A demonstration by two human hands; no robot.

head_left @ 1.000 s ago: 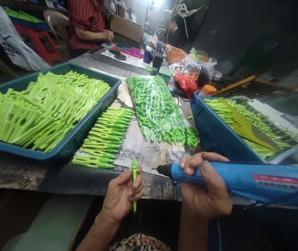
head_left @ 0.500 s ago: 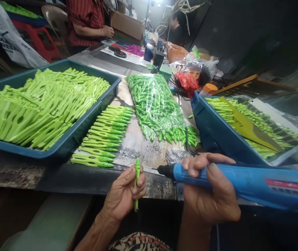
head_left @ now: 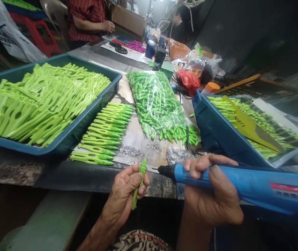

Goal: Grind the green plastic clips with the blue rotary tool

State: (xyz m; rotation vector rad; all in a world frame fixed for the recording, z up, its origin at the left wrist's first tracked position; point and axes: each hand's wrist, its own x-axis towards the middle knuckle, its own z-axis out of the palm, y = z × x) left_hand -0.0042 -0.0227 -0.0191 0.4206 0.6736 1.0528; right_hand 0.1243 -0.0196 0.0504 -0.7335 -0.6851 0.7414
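The green piece (head_left: 143, 167) has tilted toward the blue driver (head_left: 243, 183). The left hand (head_left: 125, 188) has its grip pinched on the piece; the right hand (head_left: 211, 202) has its grip wrapped around the driver. The teal tray (head_left: 86, 129) and the blue bin (head_left: 216, 136), both heaped with green parts, crowd the worktop (head_left: 60, 176) edge.

Left hand (head_left: 126, 190) fingers pinched closed, thumb uppermost; right hand (head_left: 211, 197) fingers wrapped tight, knuckles up.

— What is the person wearing?
— Patterned cloth (head_left: 138, 242) in orange, black and white, at the bottom centre of the frame.
— And lower middle?
— The left hand (head_left: 128, 188) and right hand (head_left: 211, 200) are bare, with short nails.
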